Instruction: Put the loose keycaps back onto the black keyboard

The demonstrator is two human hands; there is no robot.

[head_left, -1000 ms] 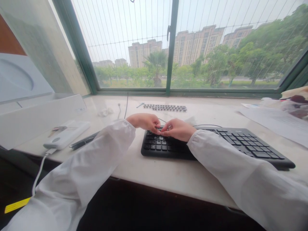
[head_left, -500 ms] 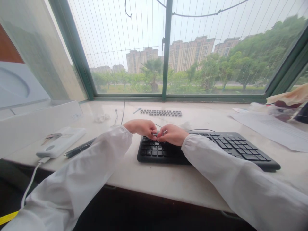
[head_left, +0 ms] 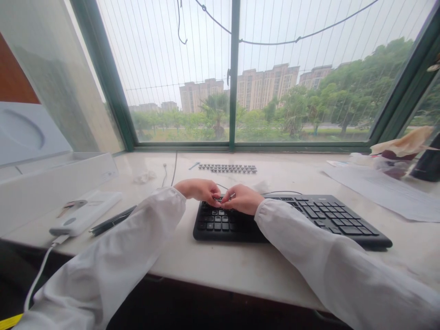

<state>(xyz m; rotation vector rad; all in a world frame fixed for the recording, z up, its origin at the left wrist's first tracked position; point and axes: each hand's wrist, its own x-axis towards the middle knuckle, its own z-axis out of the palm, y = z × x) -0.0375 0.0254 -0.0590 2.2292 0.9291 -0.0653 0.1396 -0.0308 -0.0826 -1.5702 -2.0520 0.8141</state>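
A black keyboard lies on the pale stone sill. My left hand and my right hand meet over its upper left rows, fingertips pinched together and touching. A small silvery metal piece shows between the fingertips, seemingly held by my right hand; what my left fingers hold is hidden. Both arms are in white sleeves. Rows of loose grey keycaps lie behind the hands, near the window.
A white power bank with a cable, and dark pens, lie at the left beside a white box. Papers and a dark container sit at the right. The window frame closes the back.
The view has tilted upward and everything sits lower in the frame. Both hands have stayed pinched together at the same spot on the keyboard.
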